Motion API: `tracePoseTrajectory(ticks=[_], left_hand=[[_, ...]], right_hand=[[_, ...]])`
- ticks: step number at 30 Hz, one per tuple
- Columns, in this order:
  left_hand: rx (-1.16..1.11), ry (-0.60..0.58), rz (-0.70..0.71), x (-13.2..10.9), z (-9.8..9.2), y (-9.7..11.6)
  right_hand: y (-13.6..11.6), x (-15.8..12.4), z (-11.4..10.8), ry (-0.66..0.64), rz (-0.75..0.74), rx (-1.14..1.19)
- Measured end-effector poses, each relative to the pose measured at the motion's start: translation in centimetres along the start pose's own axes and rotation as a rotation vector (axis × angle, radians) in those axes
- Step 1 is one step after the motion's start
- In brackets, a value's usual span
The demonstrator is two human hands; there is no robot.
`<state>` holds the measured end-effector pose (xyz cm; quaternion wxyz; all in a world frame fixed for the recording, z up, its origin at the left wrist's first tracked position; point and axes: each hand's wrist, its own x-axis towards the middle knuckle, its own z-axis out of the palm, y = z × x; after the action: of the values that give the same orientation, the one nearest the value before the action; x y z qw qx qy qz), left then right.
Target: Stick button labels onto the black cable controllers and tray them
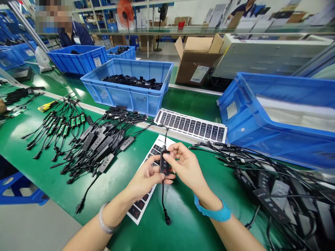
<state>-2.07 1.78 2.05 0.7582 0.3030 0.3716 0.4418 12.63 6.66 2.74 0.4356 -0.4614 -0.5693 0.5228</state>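
A small black inline cable controller (164,164), with red and white marks on its face, is held upright above the green table. My left hand (146,174) grips it from the left and below, fingers wrapped behind it. At its upper end, my right hand (187,167) presses the thumb on the face, with other fingers curled around the right side. One cable runs up from the controller, and another hangs down to a round black plug (167,219). Beneath my left hand lies a slanted white sheet (170,141) of black labels, partly hidden by the hand.
Controllers with cables (98,139) pile up at left, beside exposed green circuit boards (62,127). More cabled controllers (272,202) heap at right. Another label sheet (157,116) lies ahead. Blue bins (125,96) and a cardboard box (196,62) stand behind. A person (75,35) is at far left.
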Motion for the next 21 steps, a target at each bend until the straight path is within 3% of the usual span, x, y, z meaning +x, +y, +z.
tracePoseTrajectory(ticks=[21], left_hand=[[0.086,-0.004,0.064,0.02,0.24,-0.09]], right_hand=[[0.47,0.23,0.11,0.014,0.005,-0.055]])
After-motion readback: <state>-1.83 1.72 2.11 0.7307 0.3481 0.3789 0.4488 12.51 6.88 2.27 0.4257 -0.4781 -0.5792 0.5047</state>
